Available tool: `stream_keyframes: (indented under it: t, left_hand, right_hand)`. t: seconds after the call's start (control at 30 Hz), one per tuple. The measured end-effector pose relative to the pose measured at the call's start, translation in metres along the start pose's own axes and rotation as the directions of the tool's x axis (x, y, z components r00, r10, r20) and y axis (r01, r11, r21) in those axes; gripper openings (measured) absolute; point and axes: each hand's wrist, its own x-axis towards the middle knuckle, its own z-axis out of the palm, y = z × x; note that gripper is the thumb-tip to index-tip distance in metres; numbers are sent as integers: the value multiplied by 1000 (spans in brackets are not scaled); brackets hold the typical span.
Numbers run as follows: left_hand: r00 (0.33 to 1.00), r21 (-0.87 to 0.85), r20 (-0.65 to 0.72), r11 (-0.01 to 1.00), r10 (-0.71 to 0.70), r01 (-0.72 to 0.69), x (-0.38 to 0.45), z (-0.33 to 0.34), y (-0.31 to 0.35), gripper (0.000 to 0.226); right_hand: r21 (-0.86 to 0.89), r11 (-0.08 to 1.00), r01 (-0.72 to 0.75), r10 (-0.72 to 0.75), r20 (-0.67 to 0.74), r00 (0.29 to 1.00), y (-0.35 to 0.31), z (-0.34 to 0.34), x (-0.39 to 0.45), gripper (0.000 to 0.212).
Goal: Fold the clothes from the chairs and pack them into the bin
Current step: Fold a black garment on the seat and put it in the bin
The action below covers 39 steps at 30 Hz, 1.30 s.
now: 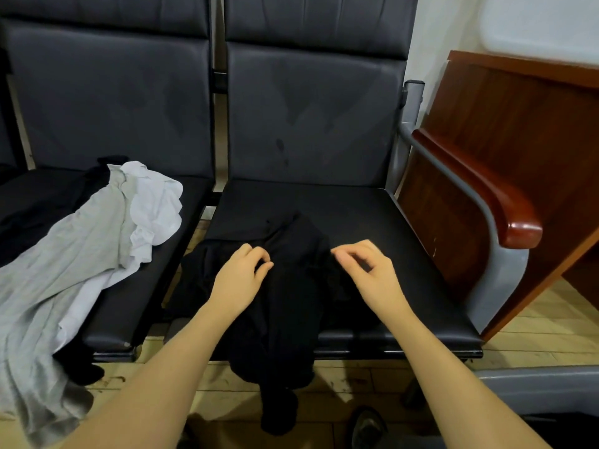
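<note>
A black garment (288, 306) lies crumpled on the right chair's seat (405, 254), one end hanging over the front edge toward the floor. My left hand (241, 275) rests on its left part with fingers curled, pinching the fabric. My right hand (366, 267) hovers over its right part, thumb and fingers nearly pinched; whether it grips cloth is unclear. On the left chair (168, 286) lies a heap with a grey garment (58, 270), a white shirt (152, 209) and dark clothes (35, 202) under them. No bin is in view.
The two dark padded chairs share a frame, with a gap between the seats. A metal armrest with a red-brown wooden cap (492, 202) bounds the right chair. A wooden desk panel (518, 124) stands beyond it. A dark shoe (368, 427) shows on the wooden floor.
</note>
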Motion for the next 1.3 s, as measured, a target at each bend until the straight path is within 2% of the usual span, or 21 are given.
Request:
stream_keyframes:
  t: [0.03,0.1,0.17,0.23,0.3,0.37,0.47,0.53,0.67,0.77,0.83,0.97,1.03,1.07,1.13,1.2,1.3]
  left_hand:
    - [1000,9,-17,1000,14,-14,-2,3,-3,13]
    - [994,70,-80,995,69,-64,-4,7,-7,19]
    - [979,167,-134,977,155,-132,-6,5,-4,22]
    - [954,211,-120,946,276,-247,-9,0,5,22]
    - [925,189,-20,910,379,-369,-12,0,18,32]
    - [896,152,122,884,427,-442,-17,4,32,44]
    - [863,113,310,886,399,-450,-24,17,43,69]
    - [866,108,323,894,383,-436,-25,23,45,78]
    - [908,95,260,927,328,-362,-25,31,55,86]
    - [906,37,205,922,370,-385,-31,39,60,77]
    - [875,6,199,892,442,-452,-30,43,57,62]
    - [841,-20,120,848,528,-530,-26,48,60,33]
    - [860,-66,87,865,502,-498,-21,47,65,29]
    - [891,-130,92,892,445,-433,-20,44,68,26]
    - [951,-322,152,923,270,-211,-15,37,73,14]
    - [970,-440,197,897,142,-42,-9,29,79,8]
    - [985,-502,167,864,42,48,0,23,87,7]
  right_hand:
    - [-62,998,25,-20,69,997,-1,-1,-4,13]
    - [-251,966,65,-7,227,974,1,-2,-11,37]
    - [-424,894,144,11,343,939,5,-2,-15,53]
    - [-541,813,213,10,380,925,11,-1,-16,51]
    - [-566,794,221,-46,308,950,16,0,-17,36]
    - [-535,822,193,-111,181,977,19,1,-16,21]
    - [-411,907,92,-97,9,995,23,-3,-12,13]
    - [-397,915,68,-106,-76,991,26,-9,-11,15]
    - [-579,813,67,-169,-124,978,28,-18,-13,25]
    - [-619,760,195,-266,-23,964,29,-25,-14,19]
    - [-609,751,257,-287,49,957,29,-30,-15,11]
    - [-648,710,274,-203,185,962,33,-32,-20,35]
    - [-651,716,252,-142,218,966,38,-32,-22,45]
    - [-630,744,222,-125,195,973,39,-32,-22,47]
    - [-559,812,165,-135,95,986,37,-31,-22,43]
    - [-464,874,143,-151,19,988,29,-31,-22,38]
    - [-412,893,181,-175,53,983,14,-31,-22,52]
